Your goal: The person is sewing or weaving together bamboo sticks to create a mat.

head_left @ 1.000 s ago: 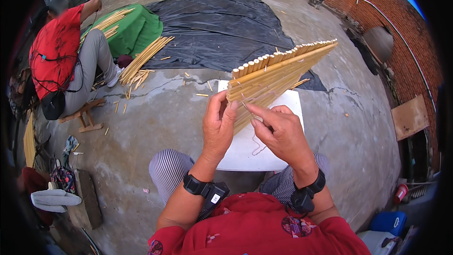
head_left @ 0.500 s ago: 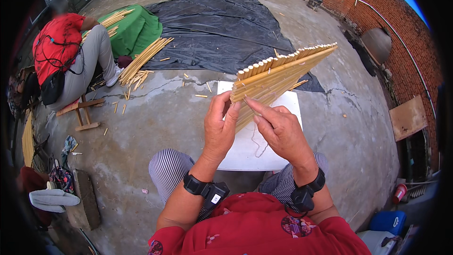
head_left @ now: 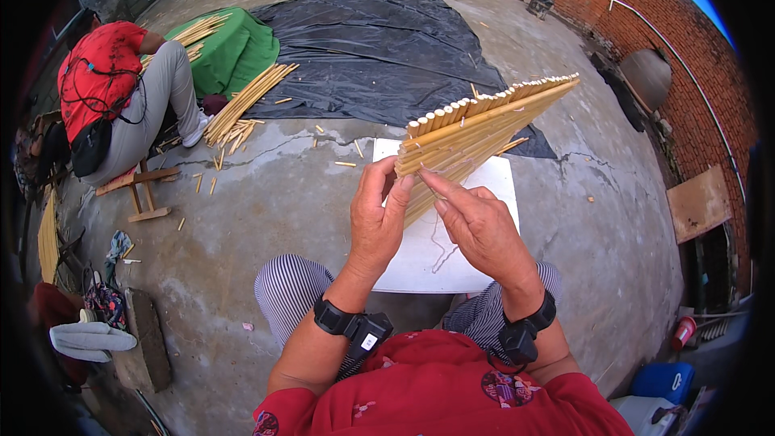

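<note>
A mat of straw-coloured stalks [head_left: 476, 133], lashed side by side with string, slants up and away in front of me. My left hand [head_left: 378, 214] grips its near left corner, the thumb on the near face and the fingers behind. My right hand [head_left: 484, 230] reaches the same corner, its index fingertip against the stalks and its thumb bent in beneath. Thin pale string [head_left: 440, 262] hangs in a loop from just below the right thumb, which seems to pinch it. A white board [head_left: 492, 186] lies under the mat, before my knees.
Black sheeting [head_left: 371, 48] covers the ground ahead. At the left a person in red [head_left: 101, 73] sits on a wooden stool [head_left: 145, 190] beside a green-draped heap [head_left: 234, 52] with stalks on it. Loose stalks [head_left: 250, 105] lie nearby. A concrete block [head_left: 144, 339] stands lower left.
The hanging string has shifted slightly and its loop hangs a little lower. Both hands and the mat stay almost where they were. The seated person's head has moved a little.
</note>
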`<action>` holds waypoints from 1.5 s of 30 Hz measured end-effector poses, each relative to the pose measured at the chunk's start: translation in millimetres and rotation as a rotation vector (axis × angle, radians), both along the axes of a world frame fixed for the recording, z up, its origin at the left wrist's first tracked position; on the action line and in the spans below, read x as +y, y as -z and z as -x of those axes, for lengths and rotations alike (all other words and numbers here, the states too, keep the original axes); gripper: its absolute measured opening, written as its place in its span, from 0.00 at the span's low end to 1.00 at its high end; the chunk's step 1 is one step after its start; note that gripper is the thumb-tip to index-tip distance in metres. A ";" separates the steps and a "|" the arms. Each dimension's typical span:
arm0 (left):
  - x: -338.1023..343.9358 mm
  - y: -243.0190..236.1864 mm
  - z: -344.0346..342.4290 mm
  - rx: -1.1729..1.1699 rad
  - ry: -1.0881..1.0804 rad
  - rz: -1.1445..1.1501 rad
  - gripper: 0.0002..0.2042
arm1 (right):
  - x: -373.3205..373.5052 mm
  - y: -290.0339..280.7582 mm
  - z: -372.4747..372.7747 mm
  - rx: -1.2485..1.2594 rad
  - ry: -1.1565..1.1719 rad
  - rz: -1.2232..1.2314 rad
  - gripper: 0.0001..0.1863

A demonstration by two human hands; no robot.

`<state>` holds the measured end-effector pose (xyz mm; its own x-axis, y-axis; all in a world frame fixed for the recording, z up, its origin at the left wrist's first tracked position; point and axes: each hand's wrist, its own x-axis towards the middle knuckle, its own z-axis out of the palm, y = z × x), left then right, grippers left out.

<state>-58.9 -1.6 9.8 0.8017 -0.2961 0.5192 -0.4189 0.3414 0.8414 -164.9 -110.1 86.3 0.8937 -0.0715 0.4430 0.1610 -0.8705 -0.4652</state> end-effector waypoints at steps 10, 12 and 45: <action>-7.3 0.1 5.7 -0.067 -0.033 -0.009 0.13 | -0.4 -2.2 8.4 0.016 0.033 -0.084 0.16; -9.1 1.8 10.7 -0.102 -0.051 -0.005 0.13 | -0.5 -6.6 15.8 0.205 0.107 -0.144 0.15; -29.9 35.3 67.9 -0.669 0.116 -0.215 0.28 | -91.7 113.4 161.1 0.524 0.112 -0.317 0.20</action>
